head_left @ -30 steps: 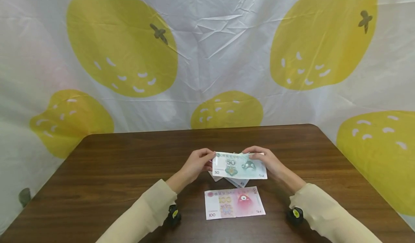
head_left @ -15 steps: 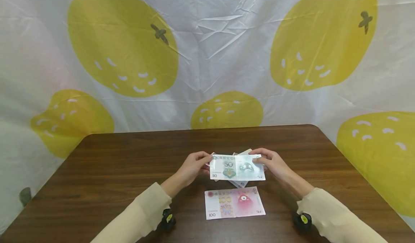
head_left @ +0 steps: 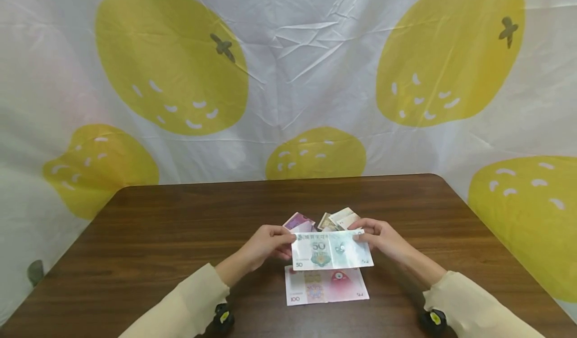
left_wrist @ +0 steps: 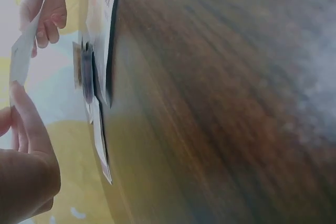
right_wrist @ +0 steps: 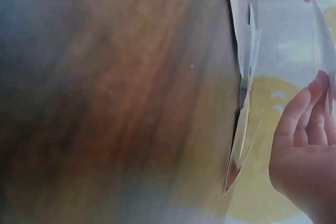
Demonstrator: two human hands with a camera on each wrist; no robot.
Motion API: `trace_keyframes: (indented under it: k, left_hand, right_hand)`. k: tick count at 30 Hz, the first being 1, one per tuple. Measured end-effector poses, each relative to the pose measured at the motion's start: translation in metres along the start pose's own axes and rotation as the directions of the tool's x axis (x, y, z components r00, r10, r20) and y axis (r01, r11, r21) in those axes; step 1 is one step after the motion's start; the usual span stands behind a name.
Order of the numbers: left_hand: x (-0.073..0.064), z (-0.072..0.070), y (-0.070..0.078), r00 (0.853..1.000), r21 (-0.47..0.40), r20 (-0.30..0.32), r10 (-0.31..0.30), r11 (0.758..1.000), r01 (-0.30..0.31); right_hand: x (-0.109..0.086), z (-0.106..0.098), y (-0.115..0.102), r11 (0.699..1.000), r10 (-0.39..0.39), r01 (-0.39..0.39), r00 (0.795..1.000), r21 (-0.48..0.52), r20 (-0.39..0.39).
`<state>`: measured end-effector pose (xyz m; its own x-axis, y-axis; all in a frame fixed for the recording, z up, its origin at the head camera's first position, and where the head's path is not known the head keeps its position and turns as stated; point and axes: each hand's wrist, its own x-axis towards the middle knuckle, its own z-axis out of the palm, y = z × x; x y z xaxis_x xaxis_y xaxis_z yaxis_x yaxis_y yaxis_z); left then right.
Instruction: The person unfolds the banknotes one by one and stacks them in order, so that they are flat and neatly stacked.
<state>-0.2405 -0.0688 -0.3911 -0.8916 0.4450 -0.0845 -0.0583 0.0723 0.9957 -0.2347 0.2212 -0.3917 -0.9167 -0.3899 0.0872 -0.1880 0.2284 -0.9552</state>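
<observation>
A green-tinted 50 banknote (head_left: 311,255) is stretched flat between both hands, raised off the table as the wrist views show. My left hand (head_left: 266,245) pinches its left end and my right hand (head_left: 383,235) pinches its upper right corner. Below it in the head view lies a pink 100 banknote (head_left: 326,295), its top edge covered by the 50. Behind the held note, a purple banknote (head_left: 298,221) and some pale and brownish banknotes (head_left: 344,218) lie in a loose pile, partly hidden by it. In the left wrist view, the held banknote (left_wrist: 23,56) appears almost edge-on.
The dark wood-grain table (head_left: 180,228) extends around the notes to a rounded far edge. Right behind it hangs a white curtain (head_left: 311,77) with large yellow fruit prints. A small dark object (head_left: 35,273) shows beyond the table's left edge.
Both hands have drawn the 50 banknote toward the body, from over the pile to overlapping the pink 100. More of the pile behind shows. The 100 banknote has stayed in place.
</observation>
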Motion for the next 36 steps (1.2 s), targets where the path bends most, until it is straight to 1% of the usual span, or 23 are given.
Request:
trace_keyframes:
  k: [4, 9, 13, 18, 19, 21, 25, 27, 31, 36]
  left_hand:
    - [-0.004, 0.000, 0.000, 0.999, 0.083, 0.018, -0.029, 0.996, 0.027]
    - [-0.009, -0.001, -0.003, 0.998, 0.208, 0.043, -0.048, 0.977, 0.038]
    - [-0.012, -0.002, -0.005, 0.997, 0.307, 0.067, -0.034, 0.952, 0.012]
    - [-0.014, -0.001, -0.007, 0.994, 0.402, 0.106, -0.014, 0.915, -0.030]
    - [-0.015, 0.000, -0.007, 0.994, 0.422, 0.107, -0.011, 0.906, -0.035]
    - [-0.015, 0.000, -0.009, 0.994, 0.477, 0.107, -0.004, 0.877, -0.047]
    - [-0.014, 0.001, -0.012, 0.995, 0.598, 0.095, 0.019, 0.799, -0.073]
    - [-0.014, 0.001, -0.012, 0.995, 0.638, 0.099, 0.031, 0.765, -0.087]
    - [-0.013, 0.002, -0.012, 0.993, 0.680, 0.111, 0.048, 0.724, -0.111]
    - [-0.014, 0.003, -0.012, 0.990, 0.729, 0.131, 0.048, 0.672, -0.129]
  right_hand:
    - [-0.003, 0.002, 0.002, 1.000, 0.011, -0.011, 0.999, 0.011, 0.040]
    - [-0.006, 0.003, 0.004, 1.000, -0.003, 0.004, 0.992, -0.010, 0.122]
    - [-0.007, 0.005, 0.004, 0.997, -0.049, 0.059, 0.981, -0.044, 0.188]
    - [-0.009, 0.007, 0.006, 0.989, -0.084, 0.107, 0.973, -0.099, 0.215]
    - [-0.009, 0.008, 0.007, 0.988, -0.085, 0.111, 0.972, -0.112, 0.217]
    - [-0.009, 0.009, 0.008, 0.984, -0.081, 0.113, 0.971, -0.134, 0.223]
    - [-0.008, 0.010, 0.008, 0.978, -0.048, 0.092, 0.972, -0.186, 0.228]
    - [-0.008, 0.011, 0.009, 0.977, -0.030, 0.076, 0.974, -0.198, 0.226]
    - [-0.009, 0.011, 0.010, 0.978, -0.002, 0.047, 0.976, -0.204, 0.219]
    - [-0.010, 0.011, 0.011, 0.978, 0.036, 0.012, 0.974, -0.209, 0.224]
